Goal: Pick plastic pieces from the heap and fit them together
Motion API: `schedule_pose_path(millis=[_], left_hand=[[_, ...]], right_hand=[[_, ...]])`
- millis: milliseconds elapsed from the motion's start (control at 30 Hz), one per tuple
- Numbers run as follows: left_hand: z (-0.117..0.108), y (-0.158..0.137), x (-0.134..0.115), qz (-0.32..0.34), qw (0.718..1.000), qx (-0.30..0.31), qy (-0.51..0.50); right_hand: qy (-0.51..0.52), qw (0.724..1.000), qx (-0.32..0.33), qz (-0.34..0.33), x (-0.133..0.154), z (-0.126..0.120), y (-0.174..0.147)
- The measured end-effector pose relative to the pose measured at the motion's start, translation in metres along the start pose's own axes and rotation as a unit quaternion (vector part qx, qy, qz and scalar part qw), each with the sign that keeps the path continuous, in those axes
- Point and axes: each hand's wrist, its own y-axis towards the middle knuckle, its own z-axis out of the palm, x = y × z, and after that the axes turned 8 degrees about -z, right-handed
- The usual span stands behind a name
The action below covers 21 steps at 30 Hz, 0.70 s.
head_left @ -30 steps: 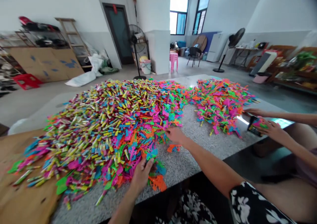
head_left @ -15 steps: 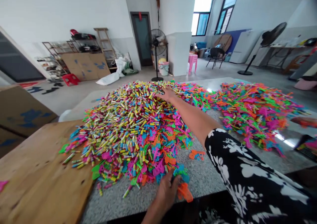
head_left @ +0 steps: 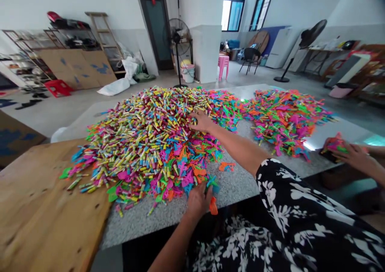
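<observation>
A large heap of small plastic tubes (head_left: 141, 127) with yellow, blue and pink wraps lies on the speckled stone table (head_left: 144, 224). Bright plastic toy pieces (head_left: 183, 168) in pink, orange, green and blue mix into its near right side. My right hand (head_left: 202, 121) reaches over the heap's upper right slope, fingers apart and touching the tubes. At the table's front edge, my left hand (head_left: 197, 200) curls around blue-green plastic pieces (head_left: 213, 183). An orange piece (head_left: 213, 206) sticks out beside its fingers. Its palm side is hidden.
Another heap of coloured pieces (head_left: 288, 117) lies to the right. Beyond it, a co-worker's hands (head_left: 349, 152) hold coloured pieces over a dark container. A wooden board (head_left: 51, 192) covers the left side. A standing fan (head_left: 177, 37) is behind the table.
The view has turned right and downward. My right hand has shifted slightly rightward and nearer along the heap. My left hand stays by the blue-green pieces. The co-worker's hands have come into view.
</observation>
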Motion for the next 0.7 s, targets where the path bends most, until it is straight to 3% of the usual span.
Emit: schedule_pose_path(millis=[200, 400, 567, 700], left_hand=[[0.003, 0.003, -0.003, -0.022, 0.997, -0.007, 0.079], [0.002, 0.007, -0.008, -0.053, 0.992, 0.001, 0.117], [0.002, 0.014, -0.008, -0.048, 0.989, 0.004, 0.14], [0.009, 0.029, -0.009, -0.036, 0.986, -0.01, 0.161]], right_hand=[[-0.024, 0.997, 0.08, -0.004, 0.015, 0.011, -0.075], [-0.011, 0.986, 0.166, -0.029, 0.016, -0.001, -0.132], [0.042, 0.994, 0.089, -0.04, 0.0, -0.016, -0.185], [0.056, 0.998, 0.025, 0.033, -0.004, -0.021, -0.236]])
